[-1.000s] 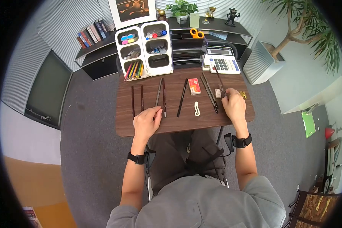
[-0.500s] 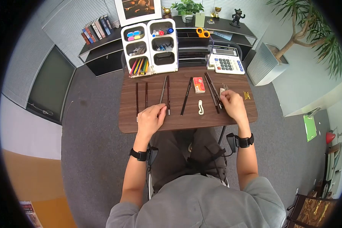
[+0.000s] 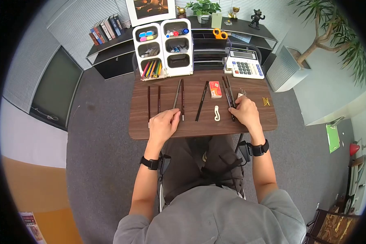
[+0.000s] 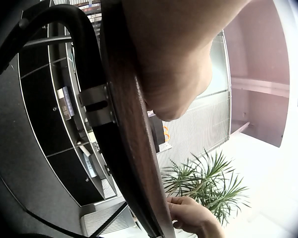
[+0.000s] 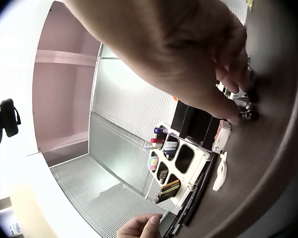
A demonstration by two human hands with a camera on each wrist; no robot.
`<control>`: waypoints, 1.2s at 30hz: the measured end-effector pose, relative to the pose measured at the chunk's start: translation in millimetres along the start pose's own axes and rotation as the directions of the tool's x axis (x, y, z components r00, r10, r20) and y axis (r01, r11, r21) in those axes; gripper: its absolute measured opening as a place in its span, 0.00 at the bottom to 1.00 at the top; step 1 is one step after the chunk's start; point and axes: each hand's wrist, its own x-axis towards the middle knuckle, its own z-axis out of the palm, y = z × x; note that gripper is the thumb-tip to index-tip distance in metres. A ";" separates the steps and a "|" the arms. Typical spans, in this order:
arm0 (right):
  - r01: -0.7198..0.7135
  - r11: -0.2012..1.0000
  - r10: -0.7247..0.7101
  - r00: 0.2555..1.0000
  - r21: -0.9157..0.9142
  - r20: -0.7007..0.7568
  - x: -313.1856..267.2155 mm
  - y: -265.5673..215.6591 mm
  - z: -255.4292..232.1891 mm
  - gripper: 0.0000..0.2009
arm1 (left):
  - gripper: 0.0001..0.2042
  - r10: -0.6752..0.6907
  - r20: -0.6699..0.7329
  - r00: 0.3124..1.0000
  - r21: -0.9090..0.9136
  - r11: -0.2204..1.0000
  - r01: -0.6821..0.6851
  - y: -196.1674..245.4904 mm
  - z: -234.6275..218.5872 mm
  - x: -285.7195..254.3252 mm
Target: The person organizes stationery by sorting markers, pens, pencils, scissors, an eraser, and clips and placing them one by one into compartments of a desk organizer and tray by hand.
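Right hand [image 3: 243, 110] has dropped onto the dark pencils [image 3: 229, 97], fingers curled, pinching their near ends; left hand [image 3: 163, 124] rests flat on tabletop [image 3: 199, 128], gray pencil [image 3: 177, 94] at fingertips.

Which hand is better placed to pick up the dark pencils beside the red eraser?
Right. The right hand already rests on those dark pencils; the left hand lies far across the table.

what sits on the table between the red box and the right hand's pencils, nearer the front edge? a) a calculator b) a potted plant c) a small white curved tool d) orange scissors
c: the white curved tool lies on the table below the red box, left of the right hand.
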 end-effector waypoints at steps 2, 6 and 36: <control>0.007 1.000 -0.007 1.000 0.004 0.001 1.4 2.3 2.7 0.17 | 0.03 -0.013 0.016 1.000 0.015 1.000 0.013 0.3 -0.2 -0.1; 0.016 0.999 -0.019 0.997 0.032 0.076 3.3 3.6 1.4 0.16 | 0.03 -0.055 0.031 0.998 0.009 0.998 0.055 1.5 -0.9 0.0; -0.119 0.614 -0.194 0.936 0.780 0.295 -24.2 -26.9 4.1 0.09 | 0.13 -0.376 0.430 0.821 0.257 0.923 0.288 37.6 51.6 32.4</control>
